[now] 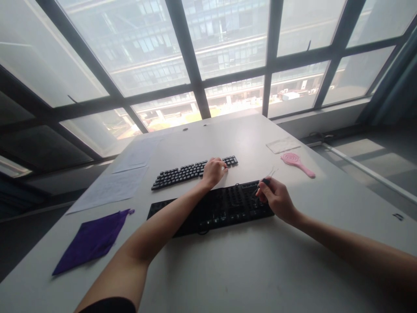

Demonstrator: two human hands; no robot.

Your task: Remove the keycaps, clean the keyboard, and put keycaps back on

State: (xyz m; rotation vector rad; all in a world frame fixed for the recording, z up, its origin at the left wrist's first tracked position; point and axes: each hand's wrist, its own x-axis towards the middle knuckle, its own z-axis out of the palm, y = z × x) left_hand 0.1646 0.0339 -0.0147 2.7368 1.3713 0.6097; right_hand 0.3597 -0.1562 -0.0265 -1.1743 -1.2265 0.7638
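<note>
My left hand point(213, 172) reaches across to a block of black keycaps point(182, 174) laid out in keyboard order on the table. Its fingers are pinched together at a dark keycap point(225, 167) near the right end of the block, partly hidden by the hand. Nearer to me lies a black keyboard point(224, 206), much of its key area bare of caps, with my left forearm crossing over it. At its right end, my right hand point(275, 196) is closed round a wire keycap puller point(273, 172) whose thin wires stick up past the fingers.
A pink hairbrush point(298, 164) and a clear plastic bag point(282, 145) lie to the right. On the left are white paper sheets point(110, 189) and a purple drawstring pouch point(91, 239). A small dark item point(398, 216) sits far right. Windows stand behind the white table point(224, 274).
</note>
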